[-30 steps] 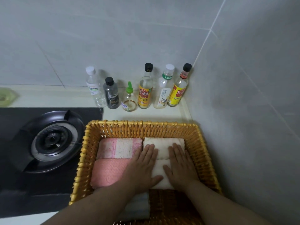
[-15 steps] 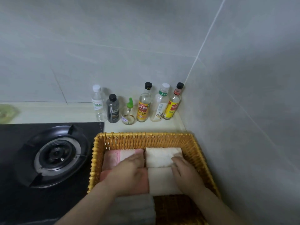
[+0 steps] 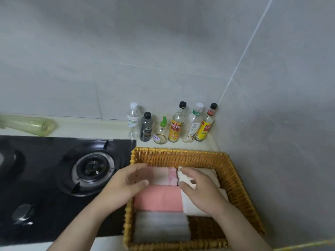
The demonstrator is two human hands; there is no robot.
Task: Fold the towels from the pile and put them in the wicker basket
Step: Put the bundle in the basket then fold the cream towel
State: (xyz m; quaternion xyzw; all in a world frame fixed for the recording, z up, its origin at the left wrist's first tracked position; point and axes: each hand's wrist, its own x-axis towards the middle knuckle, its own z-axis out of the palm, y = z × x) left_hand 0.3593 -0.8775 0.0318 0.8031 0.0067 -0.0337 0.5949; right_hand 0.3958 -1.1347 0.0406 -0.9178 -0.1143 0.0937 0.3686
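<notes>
Both our hands are in the wicker basket (image 3: 181, 153), which sits on the worktop (image 3: 81, 127) jammed into the corner, right beside the black gas hob (image 3: 36, 178). Our right hand (image 3: 201, 192) has its grip pinching the left end of the cream towel (image 3: 204, 173) at the back right, finger on top and thumb underneath. Our left hand (image 3: 125, 185) hangs over the pink-and-white towel (image 3: 163, 176) at the back left. Its grip is spread in a loose C with nothing in it, though it's a bit blurry there.

The rest of the basket is folded stuff. A salmon towel (image 3: 159, 200) is in the middle of the left side and a grey towel (image 3: 161, 227) sits at the front left. A white towel (image 3: 187, 204) lies partly under our right wrist. The front right corner shows bare wicker. Behind the basket, a row of bottles (image 3: 175, 124) stands against the tiled wall.
</notes>
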